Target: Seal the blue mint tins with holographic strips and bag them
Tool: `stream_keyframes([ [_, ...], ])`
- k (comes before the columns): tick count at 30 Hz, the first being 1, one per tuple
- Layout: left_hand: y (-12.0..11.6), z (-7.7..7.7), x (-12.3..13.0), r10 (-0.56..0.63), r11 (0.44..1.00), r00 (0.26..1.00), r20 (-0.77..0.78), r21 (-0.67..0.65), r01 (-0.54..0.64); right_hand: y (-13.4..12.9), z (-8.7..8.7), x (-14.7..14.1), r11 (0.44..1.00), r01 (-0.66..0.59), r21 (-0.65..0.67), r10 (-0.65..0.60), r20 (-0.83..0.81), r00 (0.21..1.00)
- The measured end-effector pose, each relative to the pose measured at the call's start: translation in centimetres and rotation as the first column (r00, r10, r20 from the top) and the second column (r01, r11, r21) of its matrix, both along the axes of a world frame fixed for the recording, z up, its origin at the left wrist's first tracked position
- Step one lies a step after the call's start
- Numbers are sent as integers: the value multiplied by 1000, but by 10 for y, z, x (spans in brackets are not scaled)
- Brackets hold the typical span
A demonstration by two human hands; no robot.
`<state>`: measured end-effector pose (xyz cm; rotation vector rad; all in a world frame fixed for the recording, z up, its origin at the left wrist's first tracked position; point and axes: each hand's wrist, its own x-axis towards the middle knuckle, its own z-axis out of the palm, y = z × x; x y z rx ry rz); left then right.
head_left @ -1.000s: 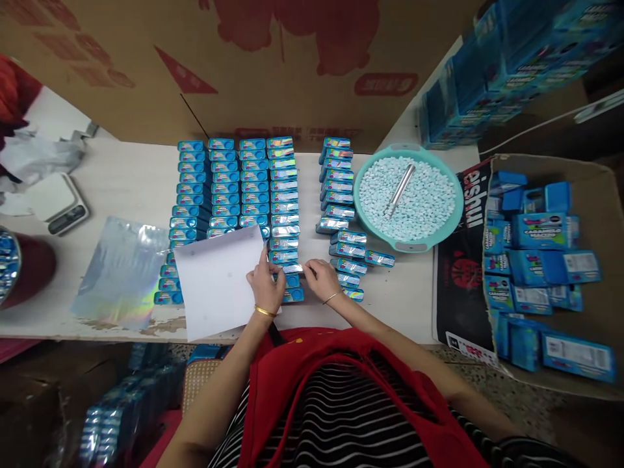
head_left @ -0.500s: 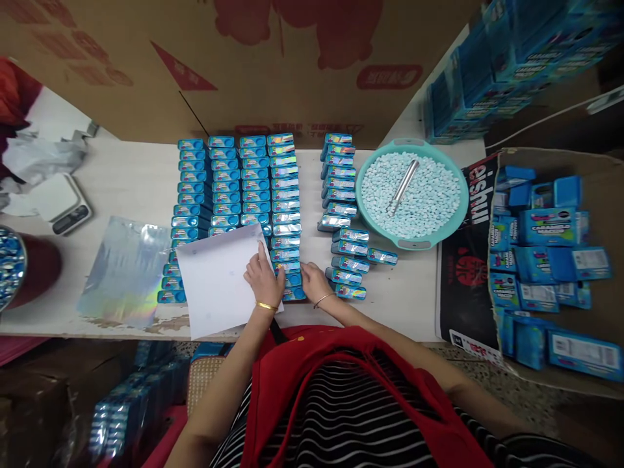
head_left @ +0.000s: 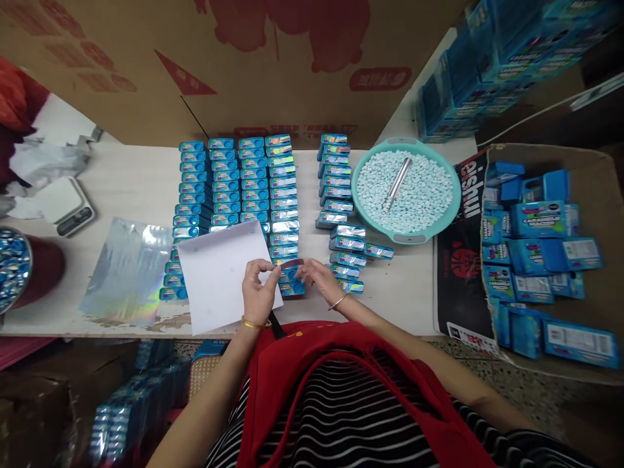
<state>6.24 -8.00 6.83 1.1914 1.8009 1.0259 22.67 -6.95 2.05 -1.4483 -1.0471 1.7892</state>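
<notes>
The left hand (head_left: 258,292) pinches a narrow strip (head_left: 291,263) above the tabletop (head_left: 400,286), near its front edge; the right hand (head_left: 319,281) meets its other end, grip unclear. Shiny-topped candy boxes (head_left: 284,214) behind look finished; plainer blue boxes (head_left: 291,288) nearest that edge seem left.

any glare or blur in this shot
Head view: rainbow glare on the flat silvery plastic sheet, bright glints on the row of small blue boxes; head view: slight blur on the stacked blue cartons upper right, dimness below the white table.
</notes>
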Motion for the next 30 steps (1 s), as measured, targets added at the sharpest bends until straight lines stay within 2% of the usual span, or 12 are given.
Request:
stream_keyframes([
  [2, -5, -10, 3, 45, 994, 997, 63, -102, -38, -6, 0, 0, 1000, 11, -11, -11, -24, 1000],
  [5, -11, -27, 5, 55, 980, 995, 77, -195, -39, -12, -5, 2, 999, 40, 37, -41, 43, 998],
  [9, -11, -37, 8, -24, 977, 987, -159, -214, -10, -12, -12, 4, 983, -86, 164, 35, 294, 955],
  [12, -10, -40, 9, -122, 968, 927, -355, -247, 33, -9, -14, 4, 947, -241, 215, 102, 507, 856],
  [15, -11, -47, 10, -198, 958, 865, -460, -277, 72, -6, -17, 1, 914, -372, 161, 187, 647, 739],
  [18, -13, -53, 10, -236, 954, 827, -510, -281, 99, -4, -23, -2, 910, -412, 50, 268, 687, 676],
  [21, -13, -54, 9, -228, 957, 805, -548, -278, 82, -4, -28, -4, 922, -387, -22, 301, 671, 677],
  [25, -10, -52, 6, -165, 952, 802, -574, -304, -21, -9, -28, -2, 929, -369, 22, 268, 649, 712],
  [27, -11, -53, 6, -156, 945, 805, -572, -323, -47, -11, -25, -2, 890, -450, 77, 295, 656, 695],
  [30, -14, -53, 8, -171, 937, 802, -572, -347, -48, -9, -20, -2, 783, -622, 7, 423, 726, 542],
])
